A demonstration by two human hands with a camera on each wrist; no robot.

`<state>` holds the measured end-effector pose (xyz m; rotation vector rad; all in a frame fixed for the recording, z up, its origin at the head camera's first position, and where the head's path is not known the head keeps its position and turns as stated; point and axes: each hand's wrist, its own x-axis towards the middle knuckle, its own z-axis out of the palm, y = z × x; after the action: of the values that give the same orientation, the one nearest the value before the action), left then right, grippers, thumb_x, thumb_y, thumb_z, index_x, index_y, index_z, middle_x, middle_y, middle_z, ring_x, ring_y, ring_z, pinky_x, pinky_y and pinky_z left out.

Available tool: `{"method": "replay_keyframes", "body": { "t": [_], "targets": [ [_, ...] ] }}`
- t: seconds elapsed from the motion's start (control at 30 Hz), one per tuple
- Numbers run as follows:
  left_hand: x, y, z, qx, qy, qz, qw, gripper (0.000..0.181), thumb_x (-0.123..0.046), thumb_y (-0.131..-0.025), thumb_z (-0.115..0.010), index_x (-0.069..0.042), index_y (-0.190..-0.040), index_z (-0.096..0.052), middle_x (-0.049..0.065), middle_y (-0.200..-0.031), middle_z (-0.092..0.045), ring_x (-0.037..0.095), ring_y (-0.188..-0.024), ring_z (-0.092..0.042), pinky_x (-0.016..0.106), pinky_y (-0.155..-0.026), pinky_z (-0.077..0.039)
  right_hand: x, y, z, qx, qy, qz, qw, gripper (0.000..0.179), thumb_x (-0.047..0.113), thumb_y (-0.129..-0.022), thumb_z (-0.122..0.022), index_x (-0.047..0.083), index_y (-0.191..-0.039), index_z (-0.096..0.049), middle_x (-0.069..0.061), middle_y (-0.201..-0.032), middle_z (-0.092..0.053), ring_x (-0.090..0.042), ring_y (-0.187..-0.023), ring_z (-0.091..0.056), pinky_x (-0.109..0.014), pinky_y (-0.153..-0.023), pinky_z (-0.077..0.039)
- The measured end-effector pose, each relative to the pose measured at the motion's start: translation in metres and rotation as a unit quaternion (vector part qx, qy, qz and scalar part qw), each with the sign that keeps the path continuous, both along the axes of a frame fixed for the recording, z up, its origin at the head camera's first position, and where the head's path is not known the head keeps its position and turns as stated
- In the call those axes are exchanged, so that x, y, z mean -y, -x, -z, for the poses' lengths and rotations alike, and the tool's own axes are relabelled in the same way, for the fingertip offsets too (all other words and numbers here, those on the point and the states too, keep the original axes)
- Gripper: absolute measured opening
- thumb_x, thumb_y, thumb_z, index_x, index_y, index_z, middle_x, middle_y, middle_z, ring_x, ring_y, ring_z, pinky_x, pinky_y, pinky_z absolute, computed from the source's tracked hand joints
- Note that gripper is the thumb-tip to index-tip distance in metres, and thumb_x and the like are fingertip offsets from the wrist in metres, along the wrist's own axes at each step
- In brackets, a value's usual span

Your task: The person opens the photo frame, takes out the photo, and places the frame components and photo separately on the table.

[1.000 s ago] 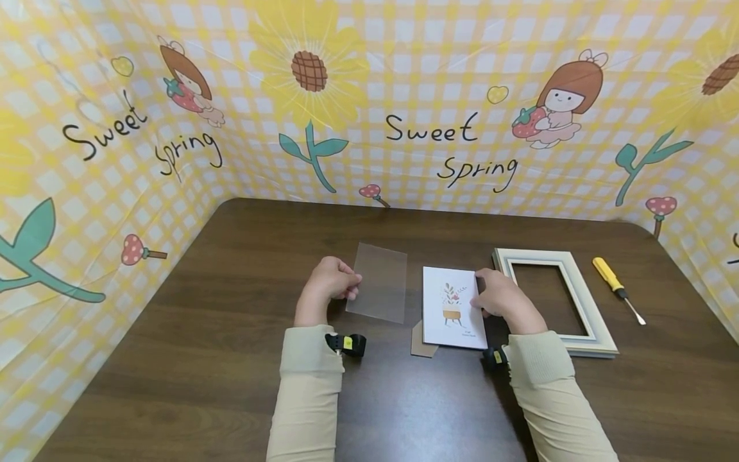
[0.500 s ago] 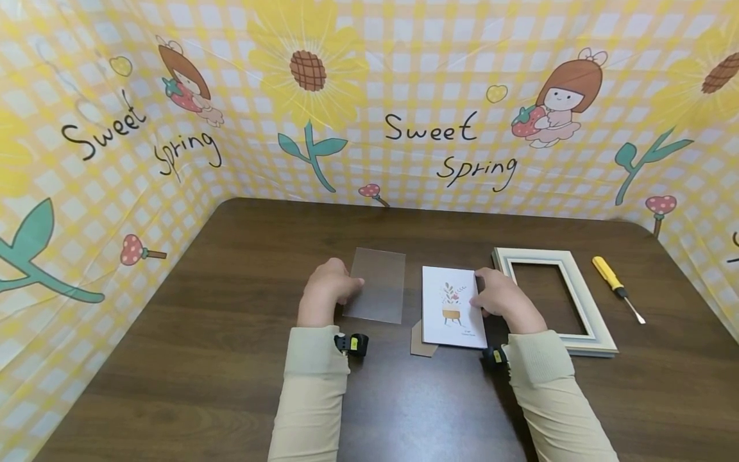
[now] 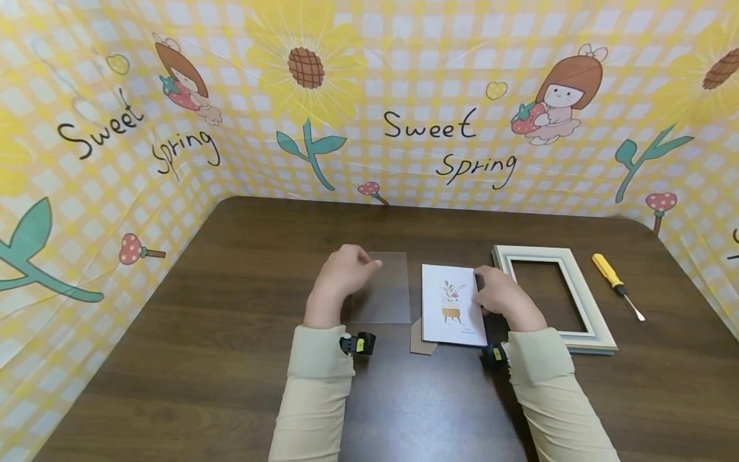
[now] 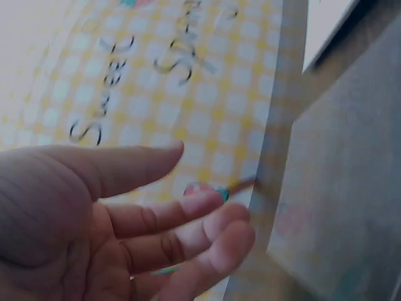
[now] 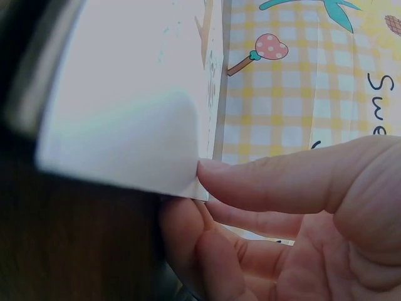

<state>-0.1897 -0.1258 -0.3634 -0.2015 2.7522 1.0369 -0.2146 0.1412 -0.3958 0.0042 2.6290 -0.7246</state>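
A clear, thin sheet [image 3: 394, 296] lies on the brown table in the head view. My left hand [image 3: 346, 271] is over its left side. In the left wrist view, the thumb and loosely bent fingers [image 4: 229, 251] have nothing between them, and the sheet [image 4: 341, 182] shows a little apart from the fingertips. A white picture card [image 3: 433, 305] with a printed potted plant is pinched at its right edge by my right hand [image 3: 507, 298]. The right wrist view shows the thumb on the card's [image 5: 125, 119] face and bent fingers behind it. A brown cardboard piece [image 3: 423, 345] pokes out beneath the card.
To the right of the card lies an off-white picture frame [image 3: 581, 292] with an open middle. Beyond it rests a screwdriver [image 3: 608, 272] with a yellow handle. A yellow checked cloth [image 3: 427, 70] with cartoon prints rises behind the table [image 3: 190, 333].
Earlier my left hand pinched the clear sheet's left edge; it has let go and shifted right over the sheet, which has turned straighter. My right hand keeps its grip on the card.
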Motion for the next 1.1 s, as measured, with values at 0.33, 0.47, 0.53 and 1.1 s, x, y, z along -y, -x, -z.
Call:
{"method": "replay_keyframes", "body": {
  "t": [0.33, 0.47, 0.53, 1.1],
  "targets": [
    [-0.05, 0.003, 0.016, 0.016, -0.024, 0.045, 0.9986, 0.028, -0.032, -0.098, -0.062, -0.005, -0.096, -0.071, 0.011, -0.075, -0.07, 0.022, -0.067, -0.065, 0.03, -0.06, -0.044, 0.001, 0.001, -0.001, -0.001, -0.001, -0.002, 1.0, 0.059, -0.009, -0.091, -0.05, -0.01, -0.147, -0.033, -0.034, -0.124, -0.055, -0.016, -0.059, -0.061, -0.025, -0.057, -0.045],
    [-0.063, 0.004, 0.024, 0.019, -0.032, 0.043, 0.9984, 0.028, -0.029, -0.099, -0.062, -0.002, -0.098, -0.072, 0.01, -0.07, -0.069, 0.022, -0.064, -0.068, 0.031, -0.061, -0.045, 0.001, 0.001, -0.002, -0.002, -0.005, -0.004, 1.0, 0.06, -0.012, -0.089, -0.049, -0.01, -0.147, -0.033, -0.034, -0.124, -0.056, -0.017, -0.059, -0.059, -0.026, -0.057, -0.044],
    [-0.067, 0.004, 0.027, 0.019, -0.036, 0.042, 0.9983, 0.029, -0.028, -0.099, -0.062, -0.001, -0.103, -0.072, 0.009, -0.069, -0.068, 0.02, -0.062, -0.069, 0.03, -0.063, -0.047, 0.0, 0.001, -0.002, -0.003, -0.005, -0.004, 1.0, 0.06, -0.012, -0.088, -0.049, -0.01, -0.147, -0.034, -0.034, -0.123, -0.056, -0.018, -0.059, -0.059, -0.026, -0.056, -0.044],
    [-0.079, 0.006, 0.035, 0.037, -0.044, 0.031, 0.9979, 0.028, -0.027, -0.098, -0.064, 0.0, -0.099, -0.072, 0.01, -0.063, -0.069, 0.018, -0.054, -0.07, 0.024, -0.061, -0.049, 0.001, -0.001, -0.002, -0.01, 0.003, 0.0, 0.9999, 0.059, -0.007, -0.092, -0.056, -0.009, -0.147, -0.034, -0.037, -0.134, -0.049, -0.016, -0.063, -0.066, -0.026, -0.058, -0.048]
  ]
}}
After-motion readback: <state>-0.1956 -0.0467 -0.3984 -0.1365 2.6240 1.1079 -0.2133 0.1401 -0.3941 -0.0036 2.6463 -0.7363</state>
